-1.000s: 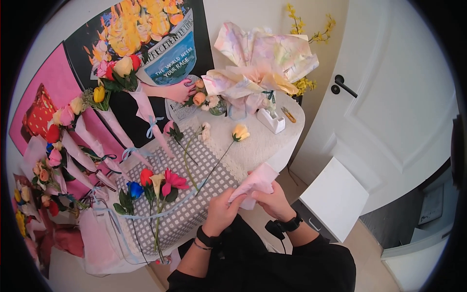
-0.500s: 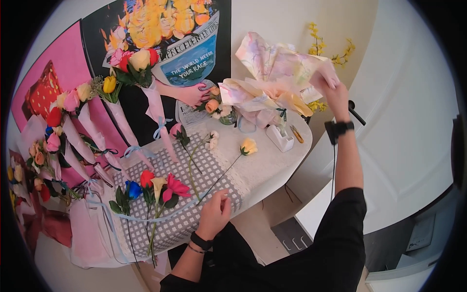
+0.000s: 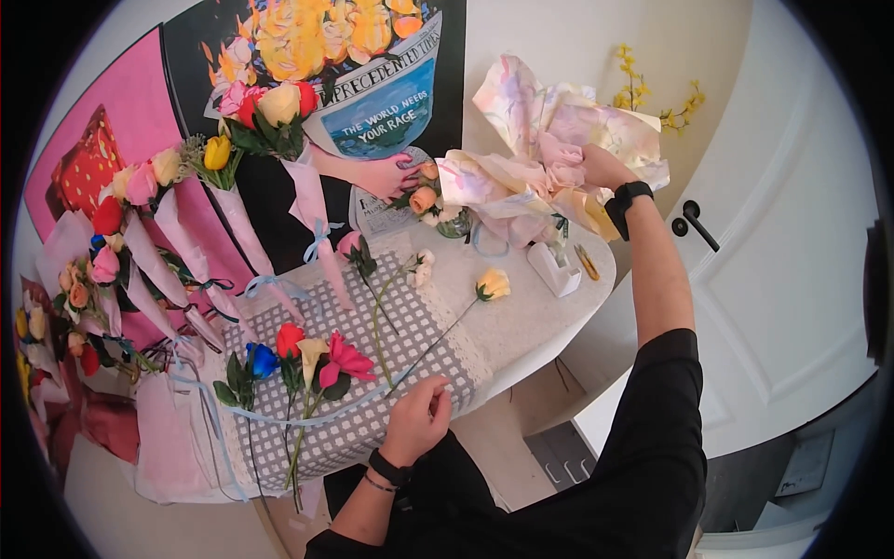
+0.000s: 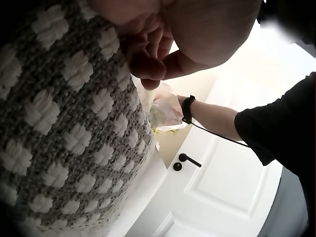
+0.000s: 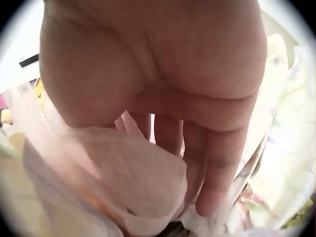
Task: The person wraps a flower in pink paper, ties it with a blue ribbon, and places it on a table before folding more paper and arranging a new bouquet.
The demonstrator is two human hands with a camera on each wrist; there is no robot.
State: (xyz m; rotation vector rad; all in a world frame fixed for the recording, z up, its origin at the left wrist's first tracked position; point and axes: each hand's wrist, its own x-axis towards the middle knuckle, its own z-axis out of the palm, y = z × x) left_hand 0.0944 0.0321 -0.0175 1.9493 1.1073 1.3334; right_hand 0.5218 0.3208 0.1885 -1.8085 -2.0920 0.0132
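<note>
My right hand (image 3: 605, 170) reaches into the large bouquet wrap of pastel floral paper (image 3: 517, 98) at the far right of the table. It holds a crumpled sheet of pale pink paper (image 3: 562, 160) among the wrap's folds. The right wrist view shows the palm, with fingers (image 5: 217, 182) pointing down and the pink paper (image 5: 133, 173) against the thumb side. My left hand (image 3: 419, 417) hangs loosely curled and holds nothing at the table's front edge, over the grey-and-white checked runner (image 4: 79, 138). Nearest it is the stem of a yellow rose (image 3: 494, 284).
A blue rose (image 3: 263, 361), a white calla lily (image 3: 311, 356) and a magenta flower (image 3: 345, 361) lie on the runner. Several pink-wrapped bouquets (image 3: 237, 224) lean along the left. A white tape dispenser (image 3: 556, 270) and orange-handled cutter (image 3: 587, 263) are at right. A white door (image 3: 745, 307) stands beyond.
Both hands held the folded pink paper near the body. The left hand let go, and the right carried the paper up and right, then down into the floral wrap.
</note>
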